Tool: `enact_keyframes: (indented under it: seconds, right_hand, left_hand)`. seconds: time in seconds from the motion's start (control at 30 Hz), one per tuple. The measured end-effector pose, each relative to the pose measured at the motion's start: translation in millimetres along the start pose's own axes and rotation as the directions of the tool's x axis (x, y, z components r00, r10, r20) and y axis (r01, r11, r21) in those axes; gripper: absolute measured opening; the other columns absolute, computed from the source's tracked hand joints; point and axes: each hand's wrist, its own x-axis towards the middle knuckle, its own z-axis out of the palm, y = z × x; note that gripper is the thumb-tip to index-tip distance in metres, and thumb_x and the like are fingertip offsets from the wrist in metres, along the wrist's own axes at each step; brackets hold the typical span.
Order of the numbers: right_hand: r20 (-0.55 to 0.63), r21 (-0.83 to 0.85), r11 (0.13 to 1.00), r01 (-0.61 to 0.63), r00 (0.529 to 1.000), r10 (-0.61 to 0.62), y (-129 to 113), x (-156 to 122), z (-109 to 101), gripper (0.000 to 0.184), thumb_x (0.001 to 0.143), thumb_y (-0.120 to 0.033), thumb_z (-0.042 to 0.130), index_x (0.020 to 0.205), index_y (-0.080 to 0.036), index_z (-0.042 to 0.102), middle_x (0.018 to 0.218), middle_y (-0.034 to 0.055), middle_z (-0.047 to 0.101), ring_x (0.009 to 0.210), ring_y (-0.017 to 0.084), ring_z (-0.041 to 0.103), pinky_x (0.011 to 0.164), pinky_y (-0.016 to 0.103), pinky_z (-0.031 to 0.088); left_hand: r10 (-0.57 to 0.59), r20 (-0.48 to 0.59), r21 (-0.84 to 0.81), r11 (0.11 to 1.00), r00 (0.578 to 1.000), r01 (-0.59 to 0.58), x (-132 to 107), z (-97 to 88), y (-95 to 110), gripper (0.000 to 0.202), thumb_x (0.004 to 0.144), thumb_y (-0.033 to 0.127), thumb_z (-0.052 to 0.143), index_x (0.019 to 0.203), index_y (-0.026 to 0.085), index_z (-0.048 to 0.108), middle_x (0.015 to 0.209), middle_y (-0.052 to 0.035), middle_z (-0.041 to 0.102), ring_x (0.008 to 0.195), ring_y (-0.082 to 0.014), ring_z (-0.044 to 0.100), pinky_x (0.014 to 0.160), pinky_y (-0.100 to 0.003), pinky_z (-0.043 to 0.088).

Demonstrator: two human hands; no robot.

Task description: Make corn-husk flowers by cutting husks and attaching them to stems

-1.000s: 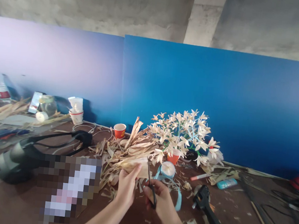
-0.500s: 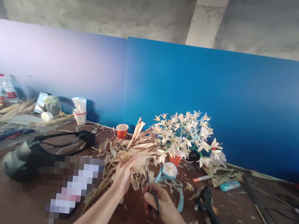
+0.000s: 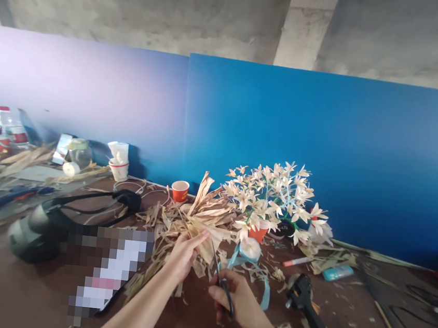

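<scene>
My left hand (image 3: 185, 254) pinches a pale dried corn husk (image 3: 207, 247) between thumb and fingers. In my right hand (image 3: 231, 293) is a pair of black-handled scissors (image 3: 226, 293), its blades pointing up and away, at the husk's right edge. Whether the blades touch or cut the husk is hard to tell. Just behind lies a heap of dried husks (image 3: 209, 204), with loose strips around it. To the right, a bunch of cream husk flowers (image 3: 266, 195) on green stems stands in an orange cup (image 3: 258, 233). A roll of light blue ribbon (image 3: 250, 249) lies before it.
A black glue gun (image 3: 311, 312) lies at the right, near a light blue packet (image 3: 338, 272) and an orange-and-white marker (image 3: 297, 261). Left are a dark headset-like device (image 3: 35, 233) and a blurred-out phone-shaped object (image 3: 111, 273). Behind stand a red paper cup (image 3: 180, 191) and a blue partition (image 3: 323, 143).
My left hand has turned slightly and the husk it holds has shifted, its edge now nearer the scissors. The scissors remain in my right hand. The view has moved a little.
</scene>
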Motion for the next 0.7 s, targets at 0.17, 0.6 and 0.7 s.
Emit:
enact_keyframes:
  seconds: [0.17, 0.6, 0.7]
  right_hand:
    - [-0.012, -0.079, 0.996, 0.044, 0.999, -0.045, 6.9, 5.1, 0.3, 0.041, 0.058, -0.047, 0.07, 0.077, -0.016, 0.051, 0.048, -0.0083, 0.046, 0.032, 0.004, 0.04, 0.032, 0.016, 0.031]
    - [0.04, 0.084, 0.996, 0.008, 0.999, -0.012, 5.9, -0.8, 1.1, 0.041, 0.063, -0.05, 0.067, 0.083, -0.016, 0.052, 0.047, -0.0062, 0.049, 0.036, 0.005, 0.044, 0.034, 0.013, 0.023]
    - [0.045, 0.103, 0.995, 0.018, 0.999, -0.023, 5.3, -1.0, 1.3, 0.043, 0.062, -0.051, 0.067, 0.083, -0.017, 0.052, 0.046, -0.0066, 0.049, 0.035, 0.005, 0.043, 0.034, 0.014, 0.024]
  left_hand:
    - [0.009, -0.073, 0.042, 0.999, 0.997, -0.006, -0.4, 0.9, -5.5, 0.027, 0.055, 0.028, 0.076, 0.07, 0.012, 0.059, 0.054, 0.0006, 0.062, 0.045, -0.01, 0.055, 0.044, -0.018, 0.041]
    - [0.144, -0.069, 0.194, 0.973, 0.987, -0.128, 1.2, -1.4, -11.3, 0.027, 0.061, 0.037, 0.071, 0.072, 0.012, 0.064, 0.057, -0.0002, 0.062, 0.05, -0.011, 0.055, 0.047, -0.019, 0.039]
    - [0.142, -0.062, 0.206, 0.97, 0.988, -0.127, 0.3, -0.8, -10.9, 0.03, 0.059, 0.039, 0.072, 0.07, 0.011, 0.065, 0.056, -0.0015, 0.062, 0.048, -0.0116, 0.055, 0.044, -0.019, 0.038]
